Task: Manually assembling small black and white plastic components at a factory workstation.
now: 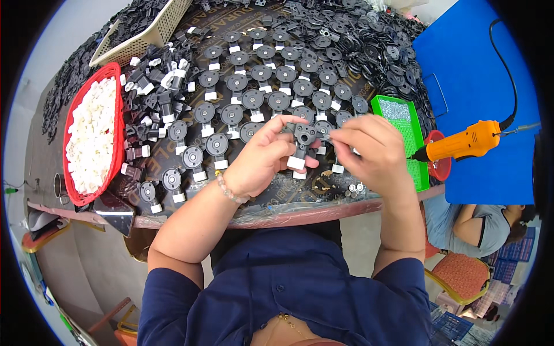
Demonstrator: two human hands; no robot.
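Note:
My left hand (254, 164) holds up a black plastic bracket (304, 136) with a white block at its lower end, near the front of the table. Just right of it, my right hand (374, 151) has thumb and fingertips pinched together. Whatever lies in that pinch is too small to make out. Beyond both hands stand rows of black wheel-shaped assemblies (253, 99), each with a disc on top and a white foot. A few small silvery pieces (354, 188) rest by the table edge below my right hand.
An orange electric screwdriver (464, 142) hangs at right over a green tray (416, 173) of small metal parts and a red bowl (443, 164). Behind is a blue bin (479, 75). Left are a red basket (119, 132) of white pieces and a beige crate (151, 36). Another person (482, 228) sits at right.

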